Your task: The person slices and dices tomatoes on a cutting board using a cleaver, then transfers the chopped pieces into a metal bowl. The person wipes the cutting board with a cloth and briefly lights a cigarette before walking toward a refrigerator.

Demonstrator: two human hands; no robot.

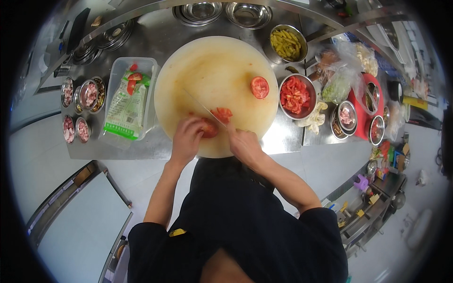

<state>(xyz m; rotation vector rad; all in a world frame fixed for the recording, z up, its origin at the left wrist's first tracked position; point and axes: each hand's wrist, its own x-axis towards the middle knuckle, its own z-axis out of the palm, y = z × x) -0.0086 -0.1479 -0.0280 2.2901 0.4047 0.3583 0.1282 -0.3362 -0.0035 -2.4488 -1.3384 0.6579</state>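
On the round cutting board [216,67], my left hand [187,134] holds a piece of tomato [210,128] down with its fingertips. My right hand [245,140] grips a knife [202,105], whose thin blade slants up and to the left beside that piece; its handle is hidden in my fist. Cut tomato pieces [222,114] lie just right of the blade. Farther right on the board rests a tomato half [259,87], cut face up. A steel bowl of chopped tomato [296,95] stands right of the board.
Left of the board, a clear plastic tub [153,102] holds a printed green-and-white bag [128,102] and tomato scraps. A steel pot [271,53] of green pickled peppers is at the back right. Small bowls of meat [83,130] line the left; plastic bags [336,83] lie right.
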